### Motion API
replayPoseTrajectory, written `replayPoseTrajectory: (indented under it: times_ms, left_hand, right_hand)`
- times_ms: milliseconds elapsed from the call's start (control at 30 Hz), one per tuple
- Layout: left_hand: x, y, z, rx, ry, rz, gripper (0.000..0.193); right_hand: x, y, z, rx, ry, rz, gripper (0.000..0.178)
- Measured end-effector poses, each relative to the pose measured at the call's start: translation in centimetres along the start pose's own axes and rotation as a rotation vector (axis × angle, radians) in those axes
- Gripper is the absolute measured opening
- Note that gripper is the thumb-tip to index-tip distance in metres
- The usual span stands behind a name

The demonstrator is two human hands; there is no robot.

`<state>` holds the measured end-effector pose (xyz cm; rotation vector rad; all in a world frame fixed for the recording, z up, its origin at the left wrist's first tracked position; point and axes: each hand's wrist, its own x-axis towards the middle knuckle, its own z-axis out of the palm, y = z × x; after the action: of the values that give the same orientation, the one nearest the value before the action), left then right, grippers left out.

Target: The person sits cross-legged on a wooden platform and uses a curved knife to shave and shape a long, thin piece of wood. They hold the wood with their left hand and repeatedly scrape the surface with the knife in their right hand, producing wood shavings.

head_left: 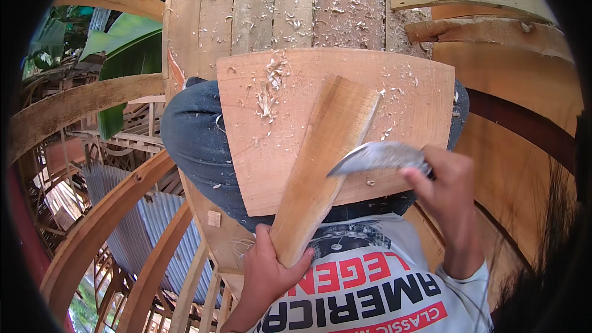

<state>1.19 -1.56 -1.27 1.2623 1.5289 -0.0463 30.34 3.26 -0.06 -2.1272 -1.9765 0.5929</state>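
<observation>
Left hand [266, 277] gripped the pale narrow wooden plank [325, 163]; right hand [445, 179] clenched a grey curved blade [377, 157] on it. Shavings littered the broad board [271, 148] beneath, carving seemingly midway.

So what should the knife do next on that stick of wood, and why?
Probably one short slicing stroke along the narrow wooden piece, away from the body. The right hand holds the blade with its tip against that piece's right edge, the left hand grips its lower end, and it rests on the wide board across the lap. Shavings lie scattered there.
</observation>
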Motion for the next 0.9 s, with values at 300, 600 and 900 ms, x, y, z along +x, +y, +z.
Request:
replayPoseTrajectory:
  times_ms: [300, 600, 900]
  left_hand:
    - [0.1, 0.6, -0.4, 0.003, -0.044, -0.011, 0.056]
    - [-0.6, -1.4, -0.1, -0.02, -0.087, 0.011, 0.058]
    - [0.2, -0.1, 0.0, -0.044, -0.076, -0.003, 0.057]
  right_hand:
    - [0.2, -0.4, 2.6, -0.028, -0.048, -0.124, 0.056]
    - [2.9, 9.3, -3.2, 0.148, 0.281, 0.455, 0.057]
    - [-0.3, -1.0, 2.5, 0.024, -0.117, -0.098, 0.058]
